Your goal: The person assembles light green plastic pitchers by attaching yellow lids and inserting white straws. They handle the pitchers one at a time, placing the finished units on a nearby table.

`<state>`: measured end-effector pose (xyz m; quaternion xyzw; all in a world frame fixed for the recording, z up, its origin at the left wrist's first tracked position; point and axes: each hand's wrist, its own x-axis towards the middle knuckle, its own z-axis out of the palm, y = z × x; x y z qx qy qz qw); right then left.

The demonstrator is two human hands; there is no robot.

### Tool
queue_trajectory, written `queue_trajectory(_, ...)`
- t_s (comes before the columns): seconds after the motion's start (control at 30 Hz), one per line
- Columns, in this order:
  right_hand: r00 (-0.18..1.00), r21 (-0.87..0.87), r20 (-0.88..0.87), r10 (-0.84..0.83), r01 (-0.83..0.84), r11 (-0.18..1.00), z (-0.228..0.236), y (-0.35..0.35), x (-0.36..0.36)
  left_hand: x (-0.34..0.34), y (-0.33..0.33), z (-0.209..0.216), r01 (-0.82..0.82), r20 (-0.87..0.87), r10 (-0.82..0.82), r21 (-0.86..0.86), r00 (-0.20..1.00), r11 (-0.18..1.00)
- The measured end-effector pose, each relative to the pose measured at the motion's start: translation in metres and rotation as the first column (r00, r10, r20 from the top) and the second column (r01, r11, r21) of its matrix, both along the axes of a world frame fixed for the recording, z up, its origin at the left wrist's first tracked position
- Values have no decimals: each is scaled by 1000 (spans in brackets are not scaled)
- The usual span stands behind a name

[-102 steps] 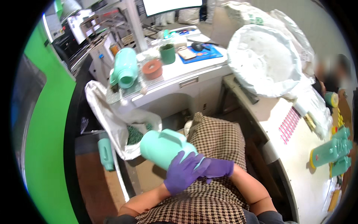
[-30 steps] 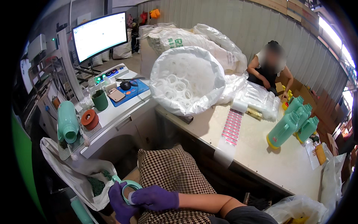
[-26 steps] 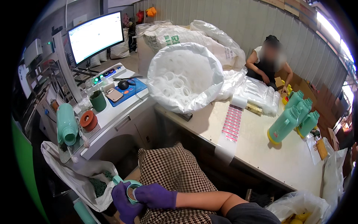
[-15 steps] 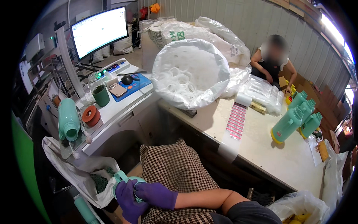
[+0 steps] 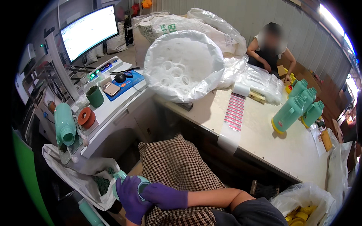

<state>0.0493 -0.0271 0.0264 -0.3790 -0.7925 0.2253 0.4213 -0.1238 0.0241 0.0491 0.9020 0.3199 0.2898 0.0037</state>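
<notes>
From here the near green vessel [image 5: 120,174] looks like smooth plastic with a soft sheen, and the purple gloves [image 5: 164,196] about it are matt and clothlike. The checked cloth [image 5: 177,162] is dull and woven-looking. That big white liner bag [image 5: 210,83] farther off is thin, crinkled plastic, shiny along its folds. On the right, a paper label strip [image 5: 234,115] lies over a smooth, faintly glossy tabletop [image 5: 271,150]; the far wall [image 5: 226,19] looks like ribbed metal.

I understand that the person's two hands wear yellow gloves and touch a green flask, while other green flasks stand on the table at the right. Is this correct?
No: the gloves are purple, not yellow, in the head view. The left hand and right hand do touch a green flask, and other green flasks stand on the table at the right.
</notes>
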Motion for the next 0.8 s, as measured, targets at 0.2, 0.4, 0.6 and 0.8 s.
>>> queue_trajectory(0.2,720,542,21,-693,574,613,10,-28,178,-29,-17,-23,302,-325,-167,424,931,854)
queue_trajectory(0.4,308,188,105,-945,927,323,-60,-72,389,4,-35,-94,625,-579,-313,480,753,615)
queue_trajectory(0.6,186,-23,115,-976,983,184,-79,-57,388,-4,-44,-123,606,-611,-333,313,718,732)
queue_trajectory(0.8,330,177,-29,-943,931,320,-29,-61,306,1,-49,-88,605,-611,-328,322,721,728)
